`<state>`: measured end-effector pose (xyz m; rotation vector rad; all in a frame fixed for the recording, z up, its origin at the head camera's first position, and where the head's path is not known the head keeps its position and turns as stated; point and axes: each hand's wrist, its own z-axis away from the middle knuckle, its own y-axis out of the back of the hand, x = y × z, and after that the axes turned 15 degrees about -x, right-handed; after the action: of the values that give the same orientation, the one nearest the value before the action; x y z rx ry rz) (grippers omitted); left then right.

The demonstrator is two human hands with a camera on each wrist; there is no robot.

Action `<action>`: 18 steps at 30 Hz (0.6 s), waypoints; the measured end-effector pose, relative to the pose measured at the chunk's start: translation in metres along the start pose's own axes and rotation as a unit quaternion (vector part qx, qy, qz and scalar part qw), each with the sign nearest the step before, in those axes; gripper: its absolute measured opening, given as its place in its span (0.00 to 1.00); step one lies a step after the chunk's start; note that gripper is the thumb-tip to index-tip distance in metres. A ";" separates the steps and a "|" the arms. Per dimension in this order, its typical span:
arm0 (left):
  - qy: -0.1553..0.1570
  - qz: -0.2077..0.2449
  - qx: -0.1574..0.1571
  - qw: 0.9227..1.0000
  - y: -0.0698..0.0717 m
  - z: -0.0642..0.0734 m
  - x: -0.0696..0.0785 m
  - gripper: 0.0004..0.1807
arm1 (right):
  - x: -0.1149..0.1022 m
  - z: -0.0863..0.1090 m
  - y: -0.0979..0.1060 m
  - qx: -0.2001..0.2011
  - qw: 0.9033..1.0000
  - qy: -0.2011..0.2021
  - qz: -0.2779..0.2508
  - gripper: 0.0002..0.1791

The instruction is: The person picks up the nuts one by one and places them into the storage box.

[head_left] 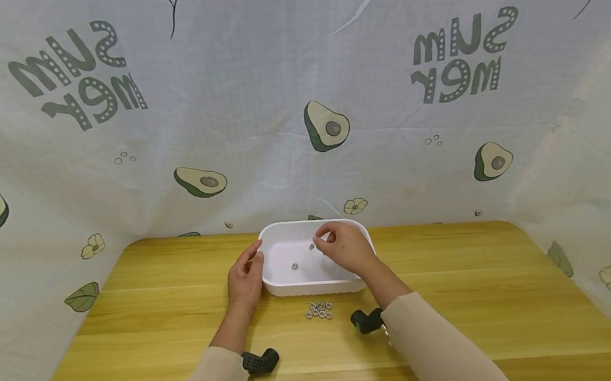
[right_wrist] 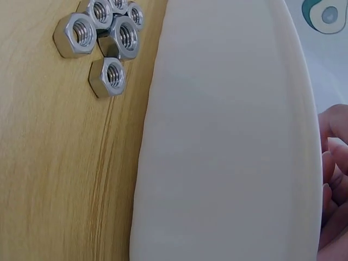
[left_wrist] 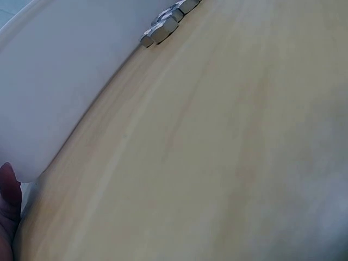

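A white rectangular tray (head_left: 310,289) stands on the wooden table. My left hand (head_left: 246,277) is at its left end, fingers fairly straight and fingertips right at the rim; a fingertip also shows by the wall in the left wrist view. Over the tray's right half is my right hand (head_left: 345,248), thumb and forefinger loosely bent toward each other. A small metal nut (head_left: 311,247) shows just below and left of those fingertips, apart from them. Another hex nut (head_left: 295,266) lies on the tray floor. In the right wrist view the tray wall partly hides the right fingers.
Several silver hex nuts (head_left: 321,306) lie grouped on the table (head_left: 462,298) in front of the tray, between the forearms. Black wrist-worn devices (head_left: 262,361) sit at both sleeves. A white cloth (head_left: 251,97) with avocado prints hangs behind the table.
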<state>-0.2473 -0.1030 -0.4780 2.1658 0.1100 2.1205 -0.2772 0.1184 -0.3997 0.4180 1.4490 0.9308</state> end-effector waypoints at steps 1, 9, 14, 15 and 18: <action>0.001 0.001 0.000 1.000 0.000 0.000 0.000 0.21 | 0.001 0.000 0.001 0.004 1.000 0.000 -0.001 0.09; 0.003 0.001 0.002 1.000 0.000 0.001 0.002 0.21 | 0.005 0.008 0.000 0.006 0.999 -0.005 -0.032 0.10; 0.002 -0.001 0.003 1.000 0.000 0.001 0.002 0.21 | 0.005 0.016 0.001 0.006 0.998 0.001 -0.061 0.10; 0.000 0.000 0.004 1.000 0.000 0.001 0.002 0.21 | 0.005 0.018 0.001 0.007 0.998 0.003 -0.067 0.11; -0.005 0.001 0.005 1.000 0.000 0.000 0.002 0.21 | 0.004 0.024 0.001 0.011 0.996 0.011 -0.085 0.10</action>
<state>-0.2474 -0.1027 -0.4765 2.1816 0.1182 2.1143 -0.2557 0.1290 -0.3983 0.2951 1.4911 0.7859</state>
